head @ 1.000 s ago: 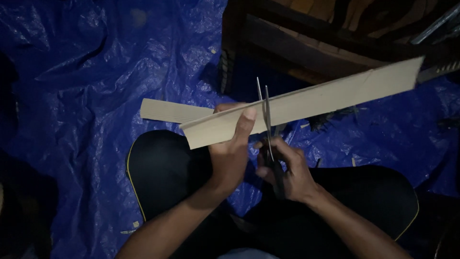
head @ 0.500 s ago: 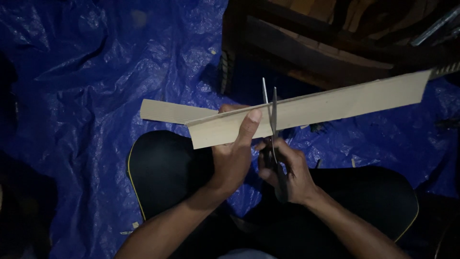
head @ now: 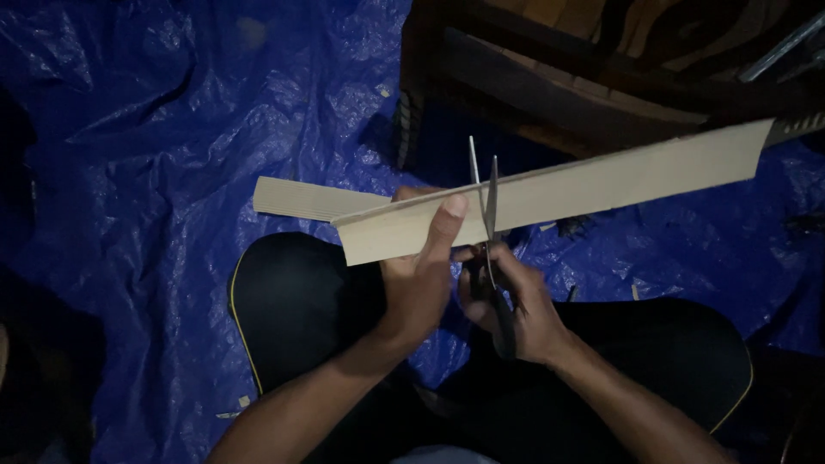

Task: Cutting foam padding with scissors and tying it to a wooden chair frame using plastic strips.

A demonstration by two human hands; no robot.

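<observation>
A view from above, in dim light, of a person sitting cross-legged on a blue tarp [head: 172, 129] spread over the floor. Both bare hands are raised over the lap.

The left hand [head: 421, 275] grips a long folded cardboard strip [head: 601, 185] near its left end, thumb pressed flat on the near face and the other fingers hidden behind it, pinching the strip. The strip runs up and to the right, its long right part hanging free in the air with nothing under it. A second layer of it sticks out to the left behind the hand.

The right hand [head: 516, 301] holds scissors [head: 490, 232] upright, its fingers closed around the dark handles. The blades are parted in a narrow V and straddle the strip just beside the left thumb.

The risks, as a judgement: the thumb sits almost touching the blades, so a slip or a crooked closing stroke could nick it. The unsupported right length may sag or twist as the cut goes through, which would pull the cut off line or jam the blades. Once severed, that piece would likely drop toward the dark wooden furniture [head: 601, 69] or the tarp. The poor light makes it harder to judge the line.

Small cardboard scraps [head: 634, 292] lie on the tarp near the knees.
</observation>
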